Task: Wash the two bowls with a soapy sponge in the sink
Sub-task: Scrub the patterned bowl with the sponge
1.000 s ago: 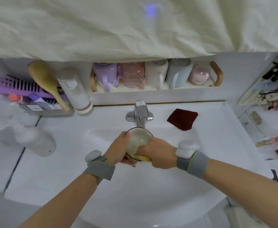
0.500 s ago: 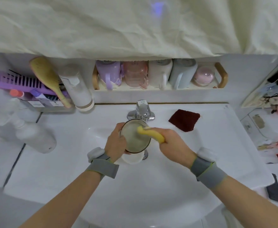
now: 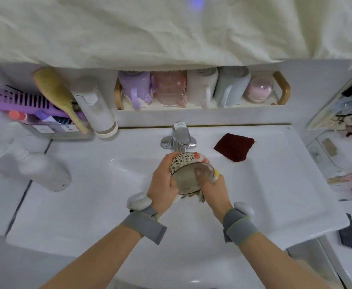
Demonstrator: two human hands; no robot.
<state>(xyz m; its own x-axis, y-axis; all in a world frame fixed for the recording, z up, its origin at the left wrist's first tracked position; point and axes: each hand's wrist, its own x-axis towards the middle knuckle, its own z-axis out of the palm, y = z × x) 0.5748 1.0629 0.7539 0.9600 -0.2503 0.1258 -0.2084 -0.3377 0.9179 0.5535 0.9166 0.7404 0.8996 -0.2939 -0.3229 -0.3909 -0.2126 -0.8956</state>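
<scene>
A patterned bowl [image 3: 186, 163] with a floral outside is held tilted over the white sink [image 3: 129, 184], its opening turned toward me, just below the tap. My left hand [image 3: 162, 184] grips its left rim. My right hand [image 3: 212, 188] presses a yellow sponge [image 3: 217, 174] against the bowl's right rim, with the thumb inside the bowl. A sliver of a second white bowl [image 3: 178, 198] shows under the hands at the sink bottom, mostly hidden.
A chrome tap [image 3: 180, 138] stands just behind the bowl. A dark red cloth [image 3: 234, 147] lies on the rim at right. A white pump bottle [image 3: 35, 165] lies at left. Cups in a tray [image 3: 283, 88] and a basket with a hairbrush line the back ledge.
The bowl has been tilted forward, showing its patterned outside. My right hand with the sponge has moved from the upper rim down to the bowl's right side, thumb now inside.
</scene>
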